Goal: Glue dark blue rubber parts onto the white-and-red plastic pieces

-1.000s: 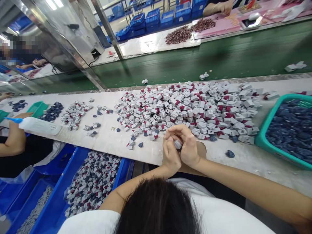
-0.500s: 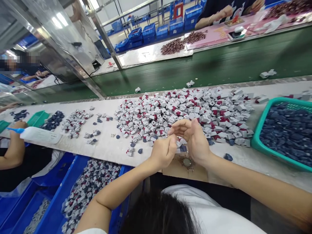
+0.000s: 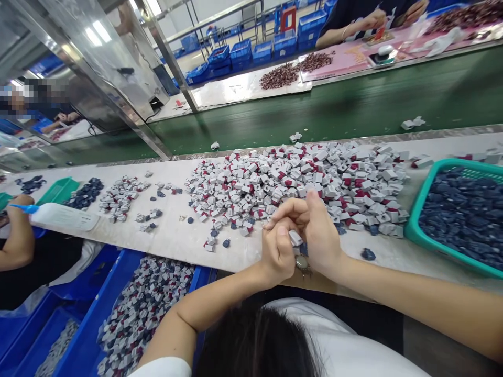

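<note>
Here, you cradle a pale part point(image 3: 295, 239) between curled left hand point(image 3: 278, 252) and arched right hand point(image 3: 323, 230), below the heap point(image 3: 286, 175), seemingly mid-handling; which fingers grip it cannot be told, and steady opposing pressure seems called for.

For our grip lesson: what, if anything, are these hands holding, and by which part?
A pale grey piece, seemingly held between the left hand and right hand; the gripped part is hidden.
</note>
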`<state>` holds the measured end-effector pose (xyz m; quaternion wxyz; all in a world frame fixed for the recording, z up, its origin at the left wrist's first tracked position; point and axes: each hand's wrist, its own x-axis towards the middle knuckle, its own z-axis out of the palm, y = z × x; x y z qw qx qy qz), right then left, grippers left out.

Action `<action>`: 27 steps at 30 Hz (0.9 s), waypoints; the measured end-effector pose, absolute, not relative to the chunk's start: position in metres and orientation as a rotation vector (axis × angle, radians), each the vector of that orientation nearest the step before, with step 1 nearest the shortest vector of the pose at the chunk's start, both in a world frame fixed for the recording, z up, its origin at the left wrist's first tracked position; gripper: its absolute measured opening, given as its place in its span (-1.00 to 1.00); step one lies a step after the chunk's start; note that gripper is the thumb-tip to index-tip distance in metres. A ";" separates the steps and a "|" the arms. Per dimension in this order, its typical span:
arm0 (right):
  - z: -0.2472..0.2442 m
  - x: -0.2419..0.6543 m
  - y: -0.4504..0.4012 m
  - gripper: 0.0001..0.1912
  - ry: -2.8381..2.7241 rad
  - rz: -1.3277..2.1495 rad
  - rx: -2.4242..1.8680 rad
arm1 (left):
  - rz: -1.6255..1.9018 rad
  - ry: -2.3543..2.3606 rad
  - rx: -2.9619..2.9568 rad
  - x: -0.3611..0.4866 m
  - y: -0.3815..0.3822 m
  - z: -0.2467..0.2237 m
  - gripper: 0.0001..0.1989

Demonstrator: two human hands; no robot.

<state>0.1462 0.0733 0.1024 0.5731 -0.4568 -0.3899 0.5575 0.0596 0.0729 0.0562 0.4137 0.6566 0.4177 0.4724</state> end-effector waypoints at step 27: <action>0.114 0.123 0.127 -0.47 -0.845 1.502 -1.095 | 1.007 1.063 0.949 0.011 0.073 0.098 -0.56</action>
